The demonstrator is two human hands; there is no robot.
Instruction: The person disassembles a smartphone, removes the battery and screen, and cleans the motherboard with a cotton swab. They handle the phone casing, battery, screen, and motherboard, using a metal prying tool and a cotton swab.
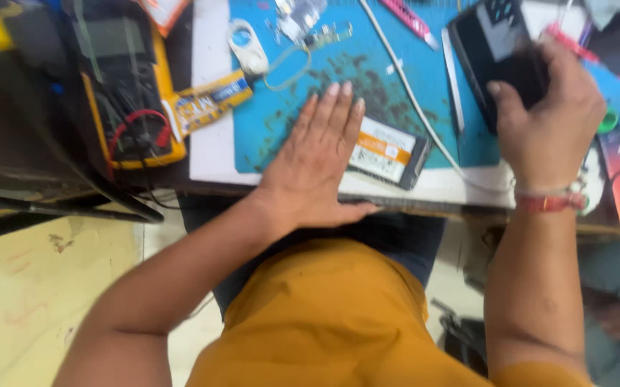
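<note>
the bench fills the upper half of the frame, a white top with a blue work mat laid across its middle, the mat smudged dark at its centre; at upper left a yellow multimeter sits off the mat with its red lead coiled on it; your right hand at upper right is wrapped around a dark phone, thumb on its near side, fingers curled over the far edge, so it is holding, not loose; the phone's long axis runs slanted up toward the top of the frame; your left hand lies flat and open at centre, holding nothing, fingertips pointing up-frame; just right of it, touching its edge, is a flat battery with an orange and white label, its long axis tilted down to the right; the left hand is much the nearer one to it; a white cable runs between battery and phone.
</note>
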